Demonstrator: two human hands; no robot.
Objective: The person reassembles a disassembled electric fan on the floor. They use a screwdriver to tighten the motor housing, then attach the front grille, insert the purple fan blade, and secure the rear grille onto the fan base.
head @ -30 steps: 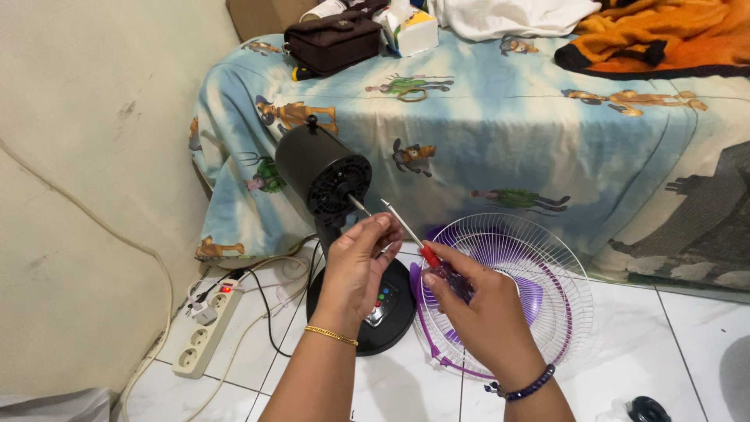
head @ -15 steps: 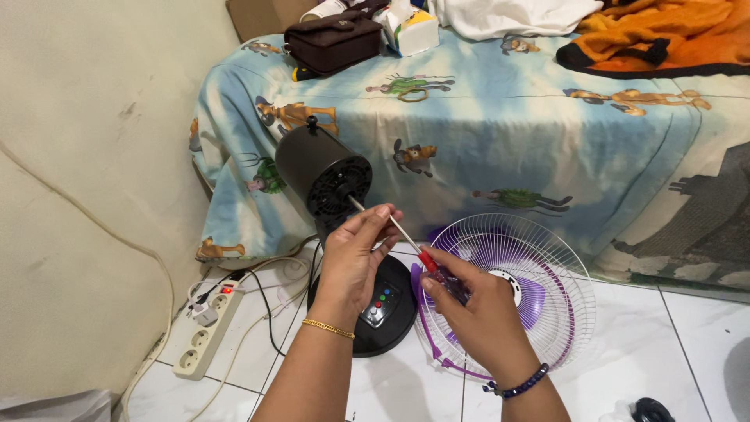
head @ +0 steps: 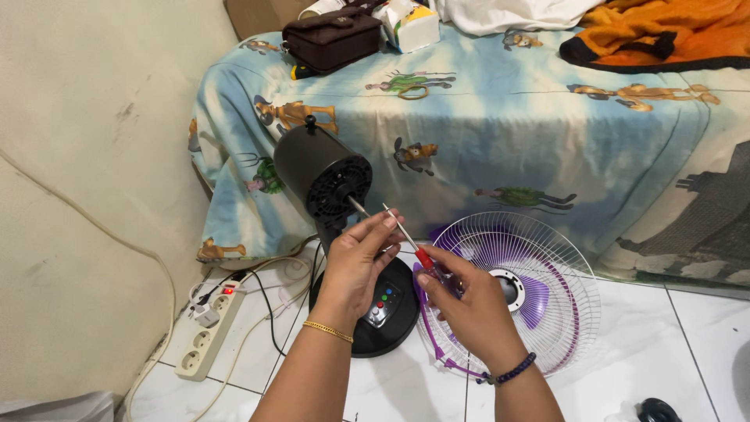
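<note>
Screwdriver: slim metal-shafted screwdriver with a red and clear handle [head: 412, 243], at the centre of the frame, shaft slanting up and to the left.
Right hand: right hand [head: 467, 301] in the lower centre, its grip clenched around the handle, a dark beaded bracelet on the wrist.
Left hand: left hand [head: 358, 262] just left of it, thumb and fingertips [head: 388, 223] pinched at the upper part of the shaft; whether they hold a small part there cannot be told.
Fan motor: black round motor housing of a stand fan [head: 320, 173], left of centre, vented face turned toward the hands, its thin metal spindle [head: 358, 207] poking out just beside the left fingertips.
Fan base: round black base with coloured buttons [head: 385, 306], on the white tiled floor [head: 703, 328], partly under the left hand.
Grille: white wire fan guard with a purple rim and purple blades behind it [head: 547, 273], lying on the floor right of centre, partly under the right hand.
Power strip: white multi-socket power strip with a lit red switch [head: 205, 332], lower left, by the wall.
Bed: bed with a pale blue cartoon-print sheet [head: 508, 125], across the upper frame.
On the bed: dark brown pouch [head: 332, 37] at upper left, orange blanket [head: 664, 31] at upper right.
</note>
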